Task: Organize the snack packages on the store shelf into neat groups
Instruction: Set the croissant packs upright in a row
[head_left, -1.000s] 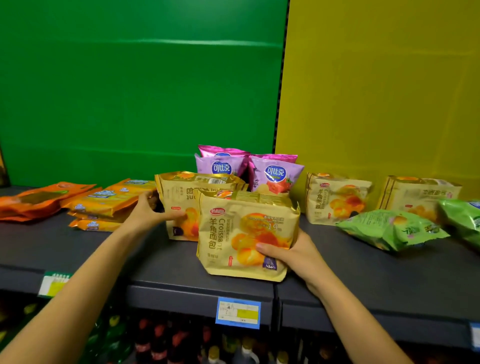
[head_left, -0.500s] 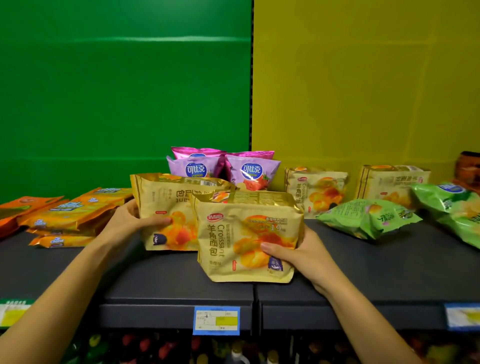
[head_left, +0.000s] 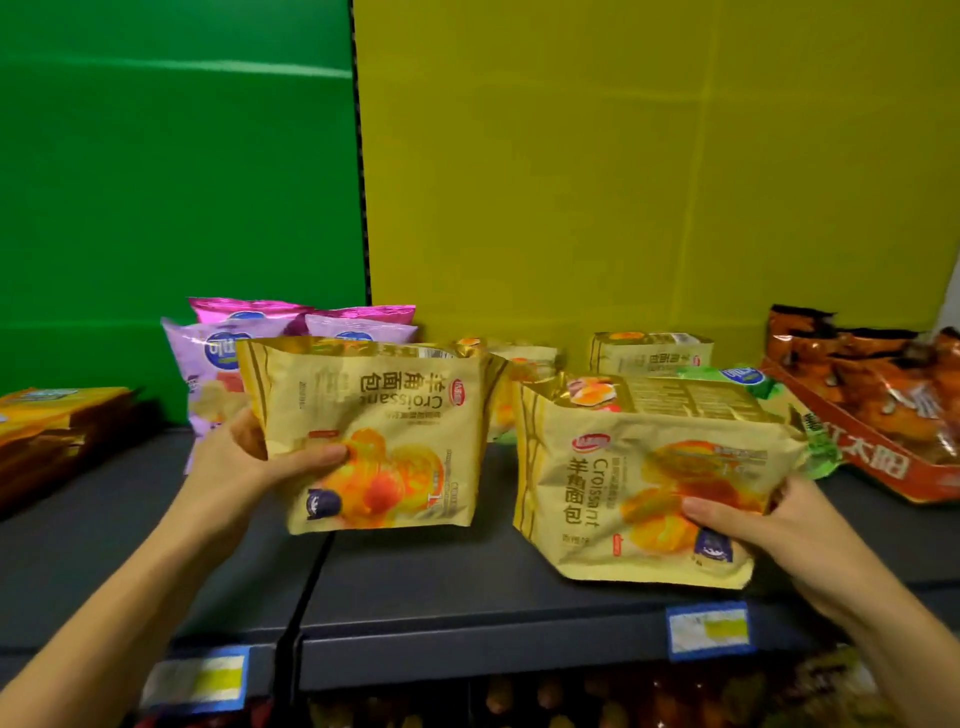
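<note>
My left hand grips a yellow croissant bag by its left edge, lifted above the dark shelf with its print upside down. My right hand holds a second yellow croissant bag at its lower right corner, upright near the shelf's front edge. Two more croissant bags stand at the back against the yellow wall, partly hidden. Pink chip bags stand behind the left bag. Green bags peek out behind the right one.
Orange flat packs are stacked at the left. A red tray of orange-brown packets sits at the far right. Price tags hang on the shelf's front lip. Bottles show on the shelf below.
Both hands have carried their croissant bags to the right and apart; the left bag is lifted off the shelf. The view has swung right, revealing the red tray.
</note>
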